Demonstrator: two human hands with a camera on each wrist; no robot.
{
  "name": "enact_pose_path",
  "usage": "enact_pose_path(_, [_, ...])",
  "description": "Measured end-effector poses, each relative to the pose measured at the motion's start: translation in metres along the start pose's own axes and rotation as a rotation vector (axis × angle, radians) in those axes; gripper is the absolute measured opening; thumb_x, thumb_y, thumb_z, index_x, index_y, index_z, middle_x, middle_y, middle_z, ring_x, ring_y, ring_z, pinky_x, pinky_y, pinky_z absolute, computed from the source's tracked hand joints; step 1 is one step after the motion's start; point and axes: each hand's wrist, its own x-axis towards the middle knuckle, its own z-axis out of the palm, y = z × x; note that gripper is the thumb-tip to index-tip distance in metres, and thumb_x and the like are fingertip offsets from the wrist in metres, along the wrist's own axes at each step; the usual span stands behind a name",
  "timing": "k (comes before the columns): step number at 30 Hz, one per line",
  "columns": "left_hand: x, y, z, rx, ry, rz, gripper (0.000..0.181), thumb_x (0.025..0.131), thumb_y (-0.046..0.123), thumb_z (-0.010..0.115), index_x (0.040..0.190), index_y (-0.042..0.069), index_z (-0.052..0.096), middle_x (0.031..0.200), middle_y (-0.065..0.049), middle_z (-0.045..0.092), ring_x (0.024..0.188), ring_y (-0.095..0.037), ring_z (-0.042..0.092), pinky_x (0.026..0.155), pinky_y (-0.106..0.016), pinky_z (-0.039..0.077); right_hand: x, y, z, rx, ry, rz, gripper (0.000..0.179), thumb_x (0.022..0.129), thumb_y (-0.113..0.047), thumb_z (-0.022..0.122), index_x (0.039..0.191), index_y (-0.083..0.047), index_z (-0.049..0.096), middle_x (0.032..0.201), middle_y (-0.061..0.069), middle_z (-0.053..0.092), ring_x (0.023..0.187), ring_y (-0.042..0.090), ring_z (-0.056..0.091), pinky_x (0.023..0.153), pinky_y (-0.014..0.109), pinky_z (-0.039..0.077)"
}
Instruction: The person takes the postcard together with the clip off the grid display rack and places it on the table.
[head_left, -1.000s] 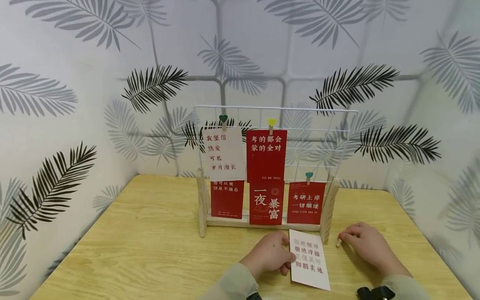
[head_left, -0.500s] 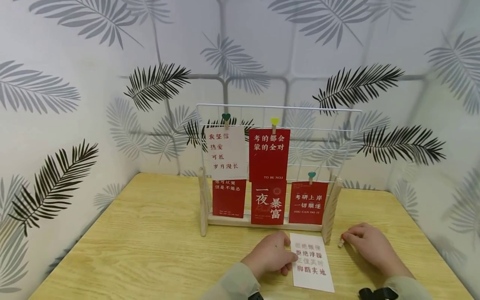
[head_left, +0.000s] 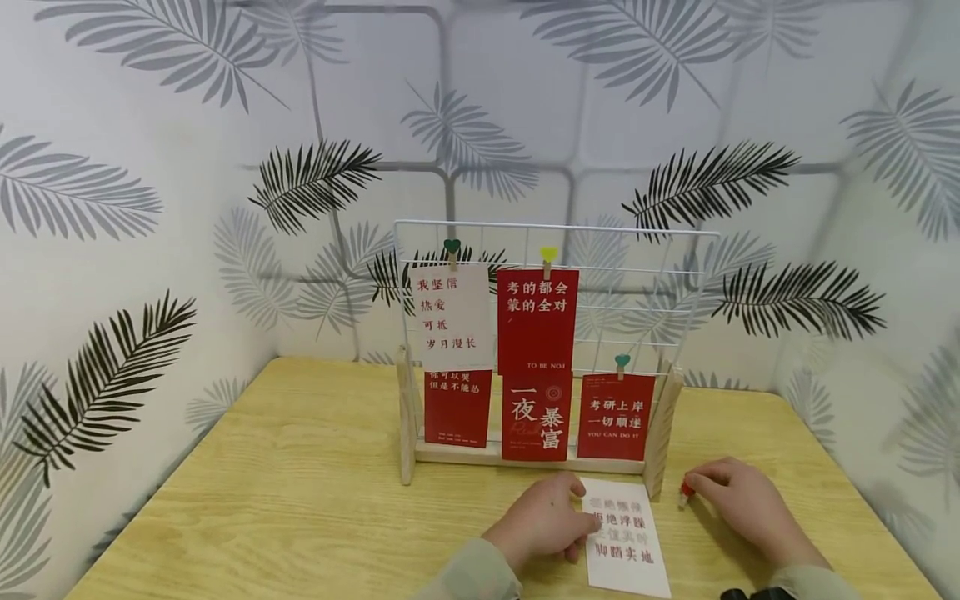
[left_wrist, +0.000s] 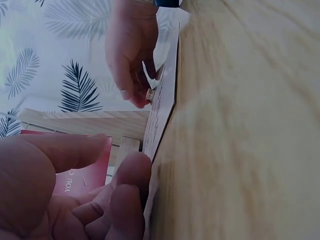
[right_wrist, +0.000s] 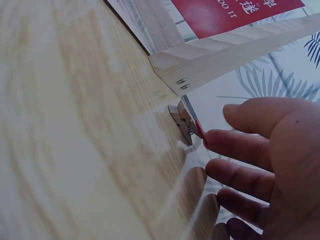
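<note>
A white postcard point(head_left: 628, 560) with printed lines lies at the foot of the rack in the head view. My left hand point(head_left: 540, 521) holds it at its left edge, thumb over the print and fingers bent. Right of the rack's foot is a small wooden clothespin point(right_wrist: 183, 122) with a red end, on the table. My right hand point(head_left: 742, 504) touches that red end with an index fingertip point(right_wrist: 212, 140). In the right wrist view the thumb point(right_wrist: 237, 112) stands apart from the clothespin and the other fingers are loosely bent.
A white wire rack point(head_left: 637, 229) on wooden feet point(head_left: 660, 442) carries several cards, including a white card point(head_left: 453, 354) and a red card point(head_left: 536, 342). Heart-shaped clips point(head_left: 622, 362) show on some of them. Leaf-patterned wall covering point(head_left: 487, 100) surrounds the wooden table point(head_left: 300, 508).
The head view has shifted slightly. The postcard has settled a little nearer to me, with my left hand still on it. Under my right fingertips the clothespin has turned slightly.
</note>
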Motion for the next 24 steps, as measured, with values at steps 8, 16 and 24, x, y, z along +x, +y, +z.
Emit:
enact_pose_path(8, [-0.001, 0.009, -0.003, 0.04, 0.088, 0.069, 0.039, 0.091, 0.03, 0.075, 0.125, 0.017, 0.06, 0.069, -0.001, 0.063, 0.053, -0.019, 0.058, 0.056, -0.033, 0.045, -0.007, -0.011, -0.012, 0.102, 0.021, 0.094, 0.061, 0.103, -0.054, 0.05, 0.134, -0.004, 0.064, 0.14, 0.028, 0.054, 0.132, 0.052, 0.042, 0.102, 0.066, 0.035])
enact_pose_path(16, [-0.006, 0.016, -0.014, 0.085, 0.152, 0.115, 0.036, 0.091, 0.031, 0.075, 0.123, 0.02, 0.061, 0.078, 0.009, 0.061, 0.061, -0.013, 0.059, 0.063, -0.033, 0.047, -0.01, -0.02, -0.014, 0.11, 0.228, -0.031, 0.049, 0.105, -0.043, 0.054, 0.13, -0.003, 0.067, 0.133, 0.025, 0.057, 0.124, 0.045, 0.05, 0.094, 0.062, 0.043])
enact_pose_path(24, [-0.012, 0.021, -0.029, 0.063, 0.198, 0.164, 0.04, 0.091, 0.034, 0.075, 0.126, 0.02, 0.062, 0.084, 0.011, 0.061, 0.066, -0.01, 0.059, 0.068, -0.033, 0.05, -0.012, -0.037, -0.024, 0.123, 0.429, -0.137, 0.033, 0.102, -0.029, 0.062, 0.118, -0.003, 0.072, 0.126, 0.021, 0.058, 0.118, 0.043, 0.05, 0.09, 0.062, 0.038])
